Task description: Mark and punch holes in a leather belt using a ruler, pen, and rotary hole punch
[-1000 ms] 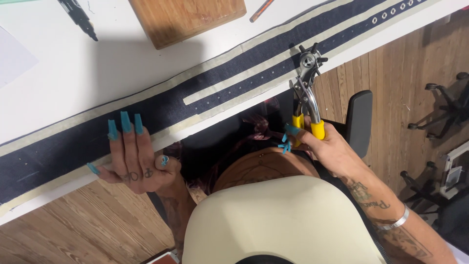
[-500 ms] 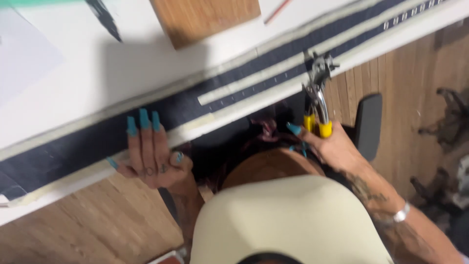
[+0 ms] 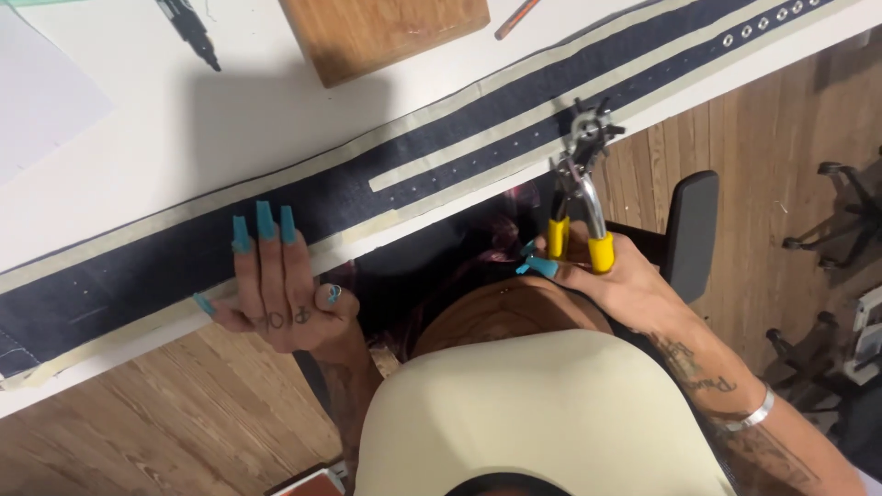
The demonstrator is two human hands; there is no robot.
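Note:
A long dark navy fabric strip edged with beige tape runs diagonally along the front of the white table. My left hand, with long teal nails, lies flat on the strip at the table's edge, fingers together. My right hand grips the yellow handles of a metal rotary hole punch. The punch's head sits over the strip's near edge, beside a row of small punched holes. Metal eyelets line the strip at the far right.
A wooden block lies at the table's back, with a black marker to its left and a pencil to its right. White paper lies at the far left. A chair armrest and chair bases stand over the wooden floor.
The view has shifted a little. Both hands stay in much the same places, the left flat on the strip and the right holding the punch at the strip's edge.

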